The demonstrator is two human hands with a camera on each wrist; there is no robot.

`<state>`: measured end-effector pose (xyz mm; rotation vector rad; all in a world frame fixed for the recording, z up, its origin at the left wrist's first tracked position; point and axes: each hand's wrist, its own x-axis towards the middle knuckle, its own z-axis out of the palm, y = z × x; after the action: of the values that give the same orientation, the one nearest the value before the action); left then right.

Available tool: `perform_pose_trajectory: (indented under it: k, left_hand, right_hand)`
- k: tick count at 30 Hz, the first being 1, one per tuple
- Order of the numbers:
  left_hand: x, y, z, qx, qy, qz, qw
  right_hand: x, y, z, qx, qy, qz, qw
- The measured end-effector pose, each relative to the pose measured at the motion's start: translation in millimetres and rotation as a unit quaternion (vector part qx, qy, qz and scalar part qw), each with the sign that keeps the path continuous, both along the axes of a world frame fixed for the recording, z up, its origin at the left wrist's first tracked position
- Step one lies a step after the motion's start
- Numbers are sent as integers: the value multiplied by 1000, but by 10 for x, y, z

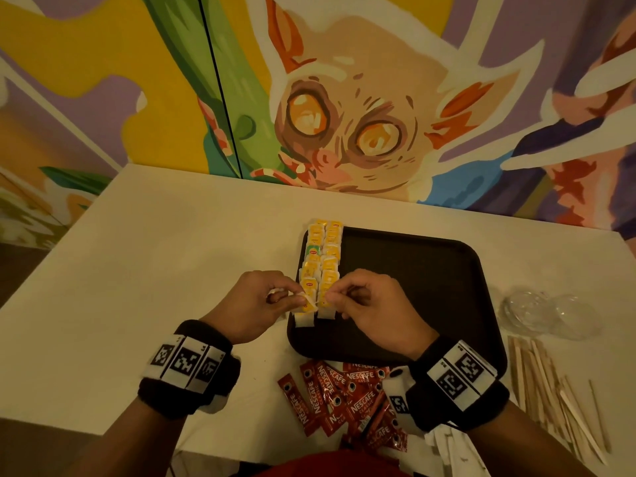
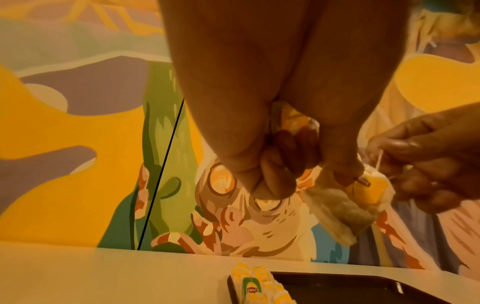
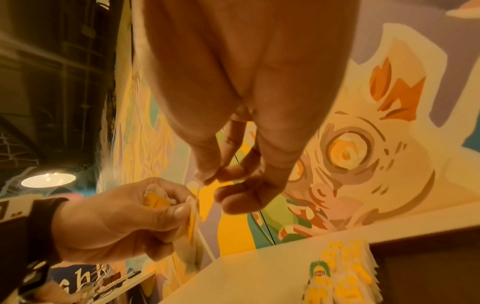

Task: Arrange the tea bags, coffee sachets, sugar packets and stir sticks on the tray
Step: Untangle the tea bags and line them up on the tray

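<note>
A: Over the near left corner of a dark tray, a person's left hand pinched a yellow-tagged tea bag between thumb and fingers, with more bags bunched in its curled fingers.

B: And the right hand?

A: It pinched the bag's thin string between thumb and forefinger, just beside the left hand. The bag hung in the air above the white table.

B: Where were the other items?

A: Two rows of tea bags lay along the tray's left edge, one bearing a green tag. Red Nescafe sachets lay heaped on the table just near of the tray, wooden stir sticks to the near right, and clear plastic lids right of the tray. A painted mural covered the far wall.
</note>
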<state>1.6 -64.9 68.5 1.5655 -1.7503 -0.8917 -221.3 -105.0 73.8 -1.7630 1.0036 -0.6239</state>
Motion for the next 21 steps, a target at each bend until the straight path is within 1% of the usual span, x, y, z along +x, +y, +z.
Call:
perform_pose_trajectory:
  k: [5,7,10,12,15,18,21]
  left_hand:
    - [-69,11,50,-5,-3,-27,1000]
    - [-89,11,81,-3,18,-36,999]
    - [-134,30,162,-23,78,-39,996]
    - [-161,41,207,-43,111,-25,993]
    - [-196,37,207,-69,146,21,987]
    - [-227,26,172,-100,159,57,981]
    - [-260,22,122,-121,162,82,976]
  right_hand:
    - [54,-2,33,-13,-42,3,999]
    - [73,-1,39,2,-54,2,999]
    - [95,-33,37,43,-81,-10,996]
    - [107,-54,14,70,-100,-20,992]
    - [132,-53,-50,109,-127,-20,986]
    - [155,-36,-103,141,-154,-16,978]
    - [170,-32,-139,152,-169,-14,974]
